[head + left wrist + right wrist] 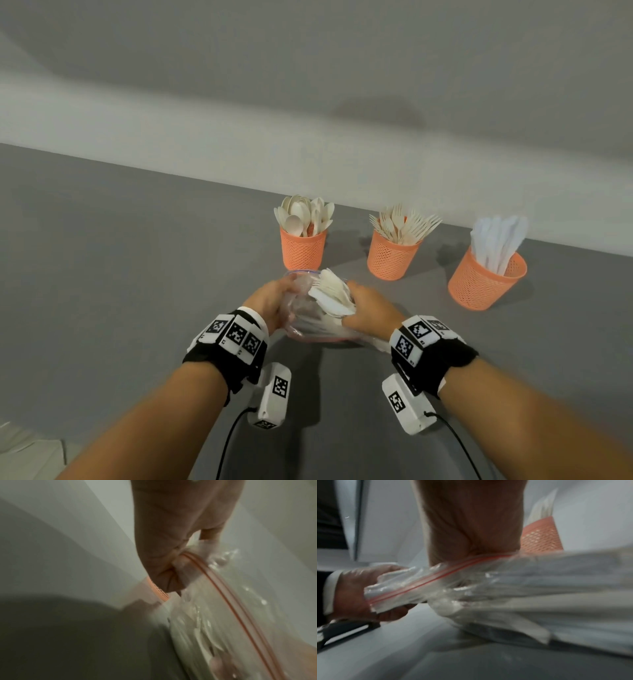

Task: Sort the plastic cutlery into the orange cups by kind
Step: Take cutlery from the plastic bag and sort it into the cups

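Head view: light was even and soft, from above; the orange cups [302,248] threw faint shadows on the grey table [120,260]. Wide-angle bend showed at the far wall edge. Both wrist views were dimmer and motion-blurred; small glints of glare sat on the plastic bag [447,588].

bag [301,308] — clear glossy film | cups [302,248] — matt orange mesh plastic
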`<state>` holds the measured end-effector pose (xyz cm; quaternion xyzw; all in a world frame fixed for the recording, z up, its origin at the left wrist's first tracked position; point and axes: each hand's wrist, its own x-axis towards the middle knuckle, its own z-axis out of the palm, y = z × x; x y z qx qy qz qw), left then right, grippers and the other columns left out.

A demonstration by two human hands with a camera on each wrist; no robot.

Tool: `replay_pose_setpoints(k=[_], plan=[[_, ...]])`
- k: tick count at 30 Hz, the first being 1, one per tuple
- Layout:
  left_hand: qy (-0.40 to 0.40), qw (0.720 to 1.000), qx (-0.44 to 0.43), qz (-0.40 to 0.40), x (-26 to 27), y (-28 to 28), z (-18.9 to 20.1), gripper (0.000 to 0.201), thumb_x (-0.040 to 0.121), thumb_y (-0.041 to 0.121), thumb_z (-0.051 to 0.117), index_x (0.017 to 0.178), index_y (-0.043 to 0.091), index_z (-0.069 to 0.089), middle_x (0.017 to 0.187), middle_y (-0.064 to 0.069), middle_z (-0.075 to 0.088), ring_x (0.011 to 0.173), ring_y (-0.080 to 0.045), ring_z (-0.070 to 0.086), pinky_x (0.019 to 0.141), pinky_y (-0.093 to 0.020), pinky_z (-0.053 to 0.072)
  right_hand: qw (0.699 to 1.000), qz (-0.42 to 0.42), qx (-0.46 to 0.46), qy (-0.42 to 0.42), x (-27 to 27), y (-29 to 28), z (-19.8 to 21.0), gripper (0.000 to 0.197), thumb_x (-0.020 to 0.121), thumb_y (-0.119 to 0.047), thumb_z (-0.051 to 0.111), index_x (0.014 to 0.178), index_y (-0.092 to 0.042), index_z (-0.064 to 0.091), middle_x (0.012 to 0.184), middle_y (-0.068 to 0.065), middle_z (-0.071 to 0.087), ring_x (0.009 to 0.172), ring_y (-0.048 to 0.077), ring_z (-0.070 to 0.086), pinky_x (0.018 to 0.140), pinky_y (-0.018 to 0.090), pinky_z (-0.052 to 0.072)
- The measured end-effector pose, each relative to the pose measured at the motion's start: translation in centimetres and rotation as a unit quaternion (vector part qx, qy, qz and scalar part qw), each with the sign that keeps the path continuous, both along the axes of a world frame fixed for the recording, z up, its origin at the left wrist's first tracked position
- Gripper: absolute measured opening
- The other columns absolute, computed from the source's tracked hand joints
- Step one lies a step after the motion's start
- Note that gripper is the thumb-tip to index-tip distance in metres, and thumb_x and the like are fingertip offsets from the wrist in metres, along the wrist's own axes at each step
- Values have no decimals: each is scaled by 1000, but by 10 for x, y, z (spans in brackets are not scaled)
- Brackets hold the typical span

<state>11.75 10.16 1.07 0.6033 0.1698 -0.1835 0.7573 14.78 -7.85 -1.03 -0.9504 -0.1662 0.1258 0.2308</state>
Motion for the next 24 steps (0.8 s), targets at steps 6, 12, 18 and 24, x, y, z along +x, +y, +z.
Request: replay_pose_setpoints(k=[6, 12, 18, 24], plan=[[-96, 848, 496, -162, 6, 0, -11, 64, 84, 11, 56, 141, 24, 31, 131, -11, 53, 117, -31, 53, 99, -33, 43, 996, 65, -25, 50, 2, -6, 6, 47, 75, -8, 63, 120, -9, 49, 115, 10, 61, 104, 27, 58, 83, 32, 47], [-69, 859, 489, -134, 8, -2, -18, 68, 80, 8, 56, 141, 27, 31, 124, -15, 57, 113, -32, 55, 91, -31, 44, 998, -12, 58, 27, 2, -10, 8, 40, 73, -6, 64, 110, -8, 51, 103, 9, 61, 94, 26, 59, 75, 30, 44], [-104, 821, 522, -206, 7, -7, -12, 77, 84, 12, 55, 146, 28, 14, 122, -17, 58, 111, -33, 57, 91, -34, 45, 891, -189, 410, 35, 9, -16, 31, 40, 74, -2, 68, 111, -13, 58, 103, 6, 67, 96, 20, 63, 82, 31, 50], [-65, 810, 561, -158, 8, 0, -17, 80, 83, 12, 57, 147, 20, 9, 118, -20, 59, 109, -34, 58, 87, -35, 46, 747, -269, 606, 49, 20, -21, 55, 40, 80, 0, 62, 119, 1, 54, 100, 14, 63, 90, 25, 62, 80, 37, 51]])
